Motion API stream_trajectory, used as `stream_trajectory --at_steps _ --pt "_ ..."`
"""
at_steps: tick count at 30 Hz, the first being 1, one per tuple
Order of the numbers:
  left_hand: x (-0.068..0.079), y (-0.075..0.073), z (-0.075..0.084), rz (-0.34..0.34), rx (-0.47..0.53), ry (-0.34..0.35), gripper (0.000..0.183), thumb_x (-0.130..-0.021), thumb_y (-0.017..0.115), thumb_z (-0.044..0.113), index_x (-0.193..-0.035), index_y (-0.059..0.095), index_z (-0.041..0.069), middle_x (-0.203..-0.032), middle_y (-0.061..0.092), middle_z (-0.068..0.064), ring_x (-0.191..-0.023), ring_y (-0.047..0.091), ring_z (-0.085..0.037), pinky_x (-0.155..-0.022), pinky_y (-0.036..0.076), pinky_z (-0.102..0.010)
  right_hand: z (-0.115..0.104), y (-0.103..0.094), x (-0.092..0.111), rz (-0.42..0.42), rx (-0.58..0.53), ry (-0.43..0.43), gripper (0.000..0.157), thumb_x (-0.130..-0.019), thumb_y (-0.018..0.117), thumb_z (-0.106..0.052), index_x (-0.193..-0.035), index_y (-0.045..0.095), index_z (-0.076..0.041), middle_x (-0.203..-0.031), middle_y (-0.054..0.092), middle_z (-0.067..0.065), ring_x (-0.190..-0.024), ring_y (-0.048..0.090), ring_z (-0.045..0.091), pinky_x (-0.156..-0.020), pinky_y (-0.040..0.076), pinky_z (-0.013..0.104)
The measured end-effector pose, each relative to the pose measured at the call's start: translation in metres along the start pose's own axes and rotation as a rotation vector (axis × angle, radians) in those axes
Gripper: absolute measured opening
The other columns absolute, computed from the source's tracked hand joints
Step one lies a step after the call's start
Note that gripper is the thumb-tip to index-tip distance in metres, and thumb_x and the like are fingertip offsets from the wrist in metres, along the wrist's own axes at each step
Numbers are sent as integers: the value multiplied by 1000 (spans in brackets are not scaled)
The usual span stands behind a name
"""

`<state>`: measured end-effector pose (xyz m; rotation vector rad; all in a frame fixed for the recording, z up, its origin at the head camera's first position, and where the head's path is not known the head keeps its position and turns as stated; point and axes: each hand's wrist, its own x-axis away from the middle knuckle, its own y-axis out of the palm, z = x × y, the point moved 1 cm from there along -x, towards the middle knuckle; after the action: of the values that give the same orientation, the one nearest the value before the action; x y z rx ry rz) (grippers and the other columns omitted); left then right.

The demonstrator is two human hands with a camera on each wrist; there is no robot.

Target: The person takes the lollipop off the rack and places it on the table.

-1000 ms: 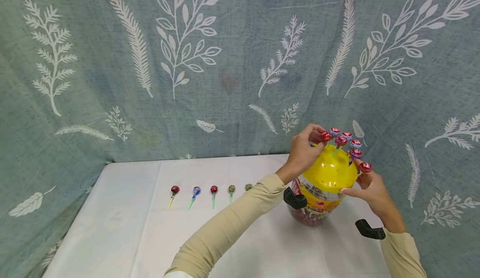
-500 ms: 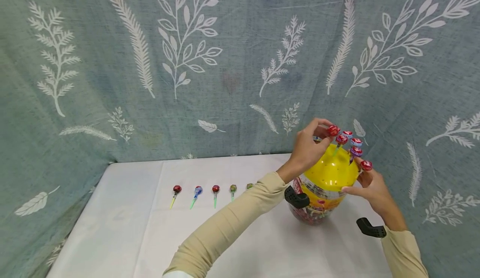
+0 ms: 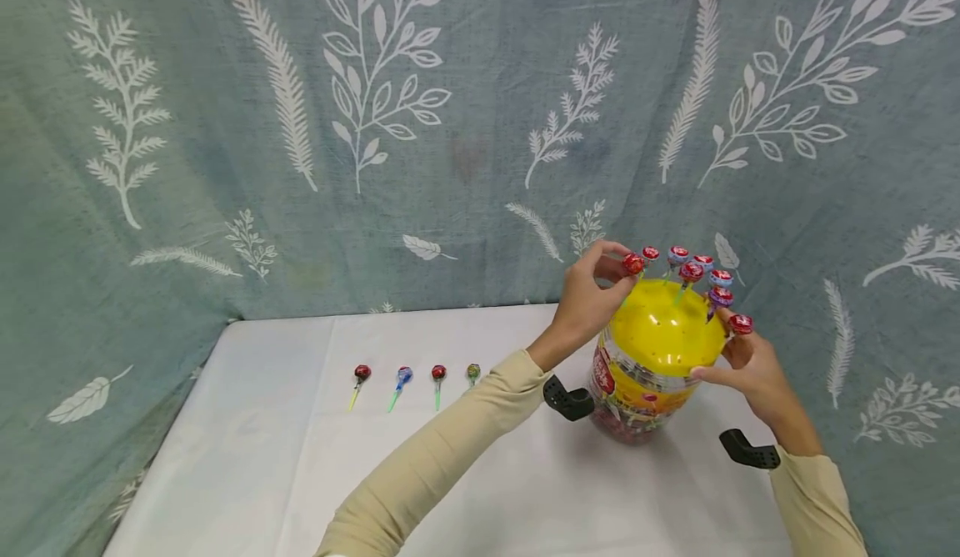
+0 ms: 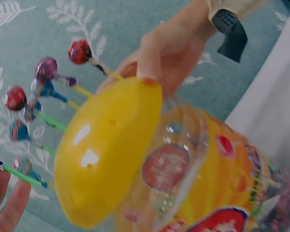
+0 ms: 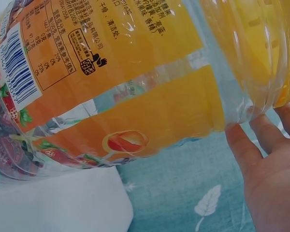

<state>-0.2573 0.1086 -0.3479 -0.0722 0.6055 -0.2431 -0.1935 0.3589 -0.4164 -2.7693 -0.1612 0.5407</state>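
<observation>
a red-wrapped lollipop (image 3: 633,264) is pinched between the thumb and fingers of the left hand (image 3: 587,300), at the far-left edge of a yellow domed lid (image 3: 663,328). in the left wrist view its green stick is seen aimed rightward at the lid, candy end away from the dome; the tip appears just beside the rim, and whether it is touching cannot be told. this line from stick to lid is judged the relation that matters most, with the left hand clearly the nearer to it. the candy jar (image 3: 645,403) beneath is steadied from the right by the right hand (image 3: 757,378), its thumb pressed on the lid's edge and its other fingers spread round the far side of the neck. standing lollipops (image 3: 692,273) are ranged along the far and right parts of the dome, so the left hand is hemmed in on its right; small holes are shown on the near part. at left, four loose lollipops (image 3: 438,372) are laid in a row on the white-covered table (image 3: 225,457), whose far edge is met by a leaf-patterned curtain (image 3: 465,232).
</observation>
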Motion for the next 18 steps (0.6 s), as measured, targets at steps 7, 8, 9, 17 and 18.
stream_trajectory --at_steps 7,8,9,17,18 --pt "11 -13 -3 45 -9 -62 27 -86 65 0 -112 57 3 -91 65 -13 -78 60 -19 -69 51 -25 -1 -2 0 -4 10 25 87 -78 67 12 -150 22 -8 -153 25 4 -126 37 0 -97 33 8" --pt "13 -15 0 49 -7 -73 27 -86 65 -1 -112 56 1 -91 65 -15 -78 61 -21 -69 51 -26 -2 -2 0 -5 20 34 87 -79 68 11 -150 22 -8 -153 25 4 -126 37 0 -97 33 8" --pt "15 -16 -2 52 -5 -75 27 -86 65 0 -111 56 1 -91 65 -15 -78 61 -21 -69 51 -25 -2 -2 1 -7 30 42 87 -79 68 10 -151 21 -8 -153 25 4 -126 37 0 -97 33 8" --pt "28 -23 -29 81 14 -161 28 -86 67 6 -112 57 7 -89 65 -8 -77 61 -16 -64 52 -24 -2 -1 1 -18 24 34 87 -79 67 12 -150 20 -6 -153 26 5 -126 37 -1 -97 33 8" --pt "29 -25 -26 87 13 -176 29 -86 67 5 -113 56 5 -90 65 -10 -78 61 -18 -63 52 -24 -2 -1 0 -18 23 30 88 -79 67 12 -150 20 -6 -153 26 4 -125 38 -1 -97 33 8"
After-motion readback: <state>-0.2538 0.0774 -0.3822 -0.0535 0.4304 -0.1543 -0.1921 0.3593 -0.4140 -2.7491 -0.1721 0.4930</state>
